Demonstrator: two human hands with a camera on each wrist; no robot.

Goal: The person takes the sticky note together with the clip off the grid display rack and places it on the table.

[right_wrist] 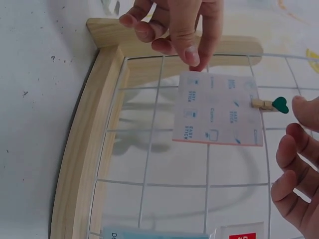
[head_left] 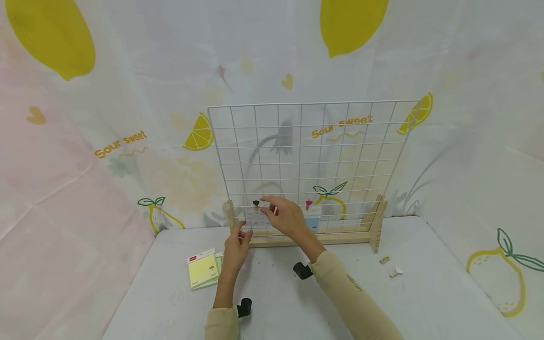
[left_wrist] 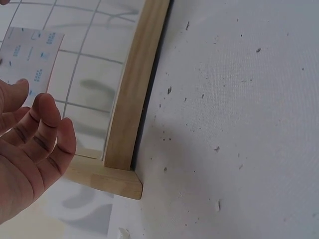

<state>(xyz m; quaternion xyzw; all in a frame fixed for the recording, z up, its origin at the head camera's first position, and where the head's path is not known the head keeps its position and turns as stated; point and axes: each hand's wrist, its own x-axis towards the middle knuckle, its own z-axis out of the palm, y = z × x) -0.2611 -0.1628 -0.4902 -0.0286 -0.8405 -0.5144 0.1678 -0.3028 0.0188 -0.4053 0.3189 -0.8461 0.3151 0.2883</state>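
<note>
A small sticky note pad, its pale backing printed with blue marks, lies against the wire grid near the lower left. A wooden mini clothespin with a green heart clips its upper edge to the grid. My left hand is at the pad's left side, index fingertip right at the edge and the other fingers loosely bent. My right hand hovers beside the green heart, thumb and fingers apart with nothing between them. In the left wrist view, the pad is partly covered by the left hand.
A blue sticky pad hangs to the right under a pink-heart clothespin. The grid stands in a wooden base. Yellow and green note packs lie at left on the white table; two small clothespins lie at right.
</note>
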